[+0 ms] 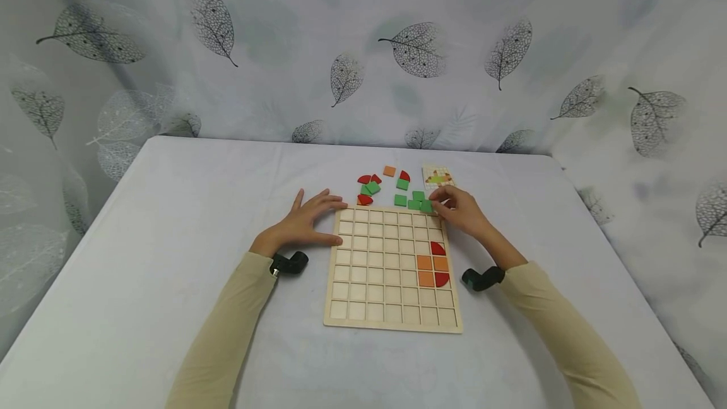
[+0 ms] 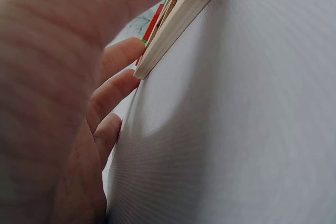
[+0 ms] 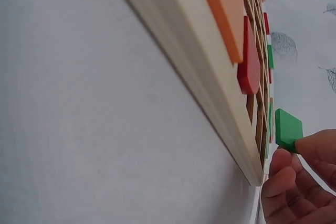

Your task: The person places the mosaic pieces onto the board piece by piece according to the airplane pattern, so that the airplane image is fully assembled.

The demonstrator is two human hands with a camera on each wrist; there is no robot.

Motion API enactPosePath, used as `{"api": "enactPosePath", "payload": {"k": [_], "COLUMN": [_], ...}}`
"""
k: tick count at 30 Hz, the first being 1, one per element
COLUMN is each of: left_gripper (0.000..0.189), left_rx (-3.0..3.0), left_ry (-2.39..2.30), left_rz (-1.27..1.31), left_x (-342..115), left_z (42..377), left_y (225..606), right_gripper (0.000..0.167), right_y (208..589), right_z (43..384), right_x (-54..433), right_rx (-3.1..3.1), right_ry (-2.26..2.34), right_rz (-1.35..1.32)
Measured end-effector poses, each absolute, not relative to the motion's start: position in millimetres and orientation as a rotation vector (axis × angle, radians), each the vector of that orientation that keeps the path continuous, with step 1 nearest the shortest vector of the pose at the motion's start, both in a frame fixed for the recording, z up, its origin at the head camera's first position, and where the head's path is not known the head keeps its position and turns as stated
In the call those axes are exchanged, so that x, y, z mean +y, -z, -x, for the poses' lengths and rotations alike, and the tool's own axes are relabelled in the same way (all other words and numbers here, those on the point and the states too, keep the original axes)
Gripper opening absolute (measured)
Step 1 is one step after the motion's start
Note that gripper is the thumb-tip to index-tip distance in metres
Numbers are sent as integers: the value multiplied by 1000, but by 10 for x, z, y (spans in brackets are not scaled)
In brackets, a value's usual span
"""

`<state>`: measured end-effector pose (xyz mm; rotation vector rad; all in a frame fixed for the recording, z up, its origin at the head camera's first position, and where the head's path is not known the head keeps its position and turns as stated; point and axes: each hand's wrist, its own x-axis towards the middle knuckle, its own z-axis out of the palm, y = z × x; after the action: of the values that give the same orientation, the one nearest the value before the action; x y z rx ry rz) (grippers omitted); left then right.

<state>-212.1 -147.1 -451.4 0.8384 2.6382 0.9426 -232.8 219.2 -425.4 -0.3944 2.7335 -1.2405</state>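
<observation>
A wooden grid board (image 1: 375,276) lies on the table, with three orange square tiles (image 1: 425,262) and two red quarter-round tiles (image 1: 442,279) set in cells along its right side. My left hand (image 1: 307,216), fingers spread and fairly straight, touches the board's upper left edge with thumb and fingertips. Beyond the board's far right corner, my right hand (image 1: 460,210) pinches a green square tile (image 3: 289,129) between thumb and fingers. In the right wrist view that tile is tilted up, clear of the board's corner.
Several green square tiles (image 1: 400,200) lie behind the board. Near them are red quarter-round tiles (image 1: 365,199) and one orange tile (image 1: 389,171). A pattern card (image 1: 438,177) sits at the back right. A white cloth (image 1: 170,238) covers the table, with a leaf-print curtain (image 1: 272,49) behind.
</observation>
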Motion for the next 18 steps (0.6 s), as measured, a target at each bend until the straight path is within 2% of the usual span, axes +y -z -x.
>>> {"api": "enactPosePath", "payload": {"k": [18], "left_gripper": [75], "left_rx": [2647], "left_ry": [-928], "left_rz": [-834], "left_x": [-1475], "left_z": [2131], "left_y": [4526], "right_gripper": [20], "right_y": [4283], "right_z": [2121], "right_x": [2164], "right_rx": [2640], "right_ry": [1342], "right_rz": [467]}}
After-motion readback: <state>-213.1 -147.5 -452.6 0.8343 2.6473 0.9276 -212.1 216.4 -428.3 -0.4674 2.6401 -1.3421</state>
